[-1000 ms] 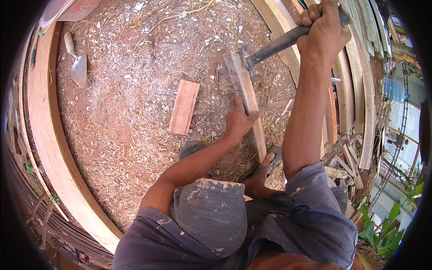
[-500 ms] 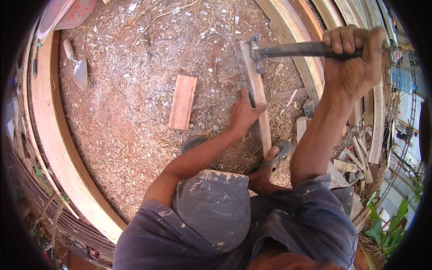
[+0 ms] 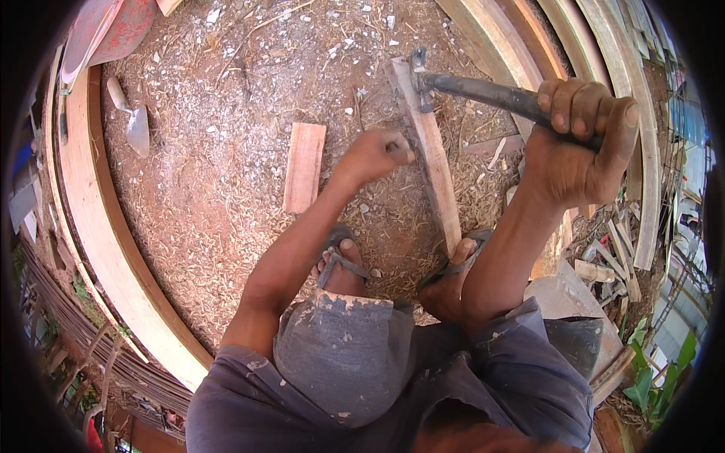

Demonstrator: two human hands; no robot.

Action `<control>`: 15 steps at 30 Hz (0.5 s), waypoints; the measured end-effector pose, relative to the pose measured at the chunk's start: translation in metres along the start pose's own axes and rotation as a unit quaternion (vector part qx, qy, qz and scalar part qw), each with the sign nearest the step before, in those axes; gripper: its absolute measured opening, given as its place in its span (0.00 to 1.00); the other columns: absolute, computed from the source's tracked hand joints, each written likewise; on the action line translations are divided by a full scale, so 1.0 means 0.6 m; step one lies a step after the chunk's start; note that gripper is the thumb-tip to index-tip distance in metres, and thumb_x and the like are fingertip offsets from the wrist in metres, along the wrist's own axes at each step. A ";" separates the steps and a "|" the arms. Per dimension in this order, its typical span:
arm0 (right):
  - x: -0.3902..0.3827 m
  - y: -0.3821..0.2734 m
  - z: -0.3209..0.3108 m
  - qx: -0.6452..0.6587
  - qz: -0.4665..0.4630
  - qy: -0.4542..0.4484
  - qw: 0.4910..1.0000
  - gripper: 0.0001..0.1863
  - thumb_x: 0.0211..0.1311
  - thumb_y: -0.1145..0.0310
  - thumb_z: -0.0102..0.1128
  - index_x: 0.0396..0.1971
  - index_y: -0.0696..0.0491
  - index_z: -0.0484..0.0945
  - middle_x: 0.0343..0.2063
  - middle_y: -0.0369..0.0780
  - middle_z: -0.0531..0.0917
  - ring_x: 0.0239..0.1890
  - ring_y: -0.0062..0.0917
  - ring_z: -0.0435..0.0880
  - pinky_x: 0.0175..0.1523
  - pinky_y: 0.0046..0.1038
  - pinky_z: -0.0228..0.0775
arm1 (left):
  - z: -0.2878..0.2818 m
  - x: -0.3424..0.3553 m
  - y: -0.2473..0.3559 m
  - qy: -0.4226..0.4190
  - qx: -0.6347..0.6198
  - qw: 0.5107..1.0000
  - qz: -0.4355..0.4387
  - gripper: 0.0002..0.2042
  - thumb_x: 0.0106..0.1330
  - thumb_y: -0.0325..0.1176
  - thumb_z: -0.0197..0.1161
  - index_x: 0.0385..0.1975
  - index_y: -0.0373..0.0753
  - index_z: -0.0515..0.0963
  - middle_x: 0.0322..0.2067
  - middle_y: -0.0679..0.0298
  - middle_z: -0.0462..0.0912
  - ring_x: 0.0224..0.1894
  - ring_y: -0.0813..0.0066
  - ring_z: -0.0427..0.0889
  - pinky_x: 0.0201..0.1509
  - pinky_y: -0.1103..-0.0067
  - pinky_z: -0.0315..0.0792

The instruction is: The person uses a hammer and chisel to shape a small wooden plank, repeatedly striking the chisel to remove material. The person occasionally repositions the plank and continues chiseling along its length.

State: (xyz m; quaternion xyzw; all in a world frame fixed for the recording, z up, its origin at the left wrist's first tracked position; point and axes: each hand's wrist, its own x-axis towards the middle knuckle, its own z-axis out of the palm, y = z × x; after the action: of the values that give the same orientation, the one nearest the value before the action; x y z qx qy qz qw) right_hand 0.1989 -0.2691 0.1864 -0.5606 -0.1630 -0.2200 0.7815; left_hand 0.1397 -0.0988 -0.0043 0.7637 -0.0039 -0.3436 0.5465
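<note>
The right hand (image 3: pixel 580 147) has its fingers wrapped tightly around the handle of a hammer (image 3: pixel 487 91), which points left from the fist, its metal head at the far end of a narrow strip of wood (image 3: pixel 435 158). Whether the head touches the wood or is held just above it cannot be told. The strip lies on the ground (image 3: pixel 200 245), running from the far middle to the near right, its near end just beside the toes of the sandaled right foot (image 3: pixel 445 291). The left hand (image 3: pixel 375 156) is just left of the strip, its fingers curled in toward the palm; blur hides whether they pinch anything small. Left of this hand, a short reddish board (image 3: pixel 304 167) lies flat on the ground among shavings and pale chips, well apart from the strip. The left foot (image 3: pixel 347 268), also in a sandal, stands to the near side of the board. Farther left lies a trowel (image 3: pixel 137 132), just inside a long plank (image 3: pixel 113 241) along the left side. A pinkish-red container (image 3: pixel 117 34) is at the far left, and long beams (image 3: pixel 502 38) lie at the far right.
</note>
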 end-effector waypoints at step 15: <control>0.111 0.043 0.020 -0.041 0.101 0.063 0.992 0.19 0.66 0.63 0.60 0.17 0.48 0.65 0.13 0.31 0.61 0.16 0.19 0.62 0.27 0.29 0.60 | -0.177 0.173 0.048 0.044 0.288 0.950 0.113 0.31 0.53 0.28 0.68 0.63 0.50 0.76 0.50 0.52 0.83 0.54 0.57 0.82 0.61 0.67 0.76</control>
State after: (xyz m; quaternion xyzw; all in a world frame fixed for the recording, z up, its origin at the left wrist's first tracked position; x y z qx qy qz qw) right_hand 0.2689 -0.2614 0.2027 -0.5912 -0.0470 -0.1810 0.7845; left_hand 0.2857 -0.0613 -0.0165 0.8975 -0.1650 -0.2298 0.3383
